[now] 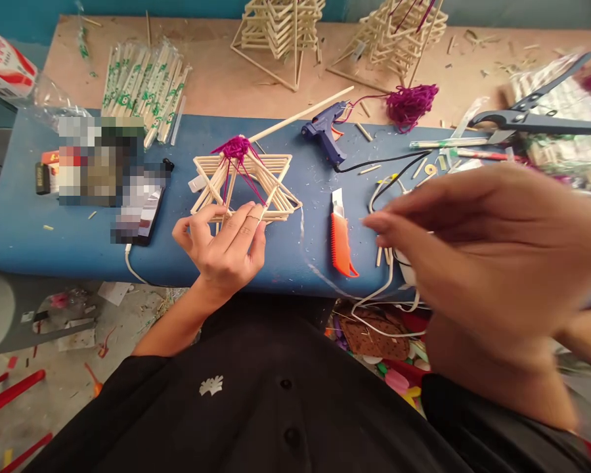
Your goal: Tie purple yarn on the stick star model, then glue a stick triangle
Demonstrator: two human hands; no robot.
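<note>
My left hand (229,246) grips the near edge of a star-shaped frame of stacked wooden sticks (276,167), thumb and fingers closed on it. On top of this frame sits a bundle of purple yarn (237,150), with strands running down to the sticks. A long stick (305,113) slants up to the right from the bundle. Raised close to the camera is my right hand (487,263), its thumb and fingertips pinched together; whatever is between them cannot be made out. An orange utility knife (342,240) lies between my hands, blade away from me.
A blue glue gun (328,131) lies beyond the knife, its black cord trailing right. Purple yarn (412,106), large cutters (536,118) and wrapped chopsticks (142,85) lie around. Two stick structures, one a tiered frame (280,33), stand at the back. A phone (142,203) is at left.
</note>
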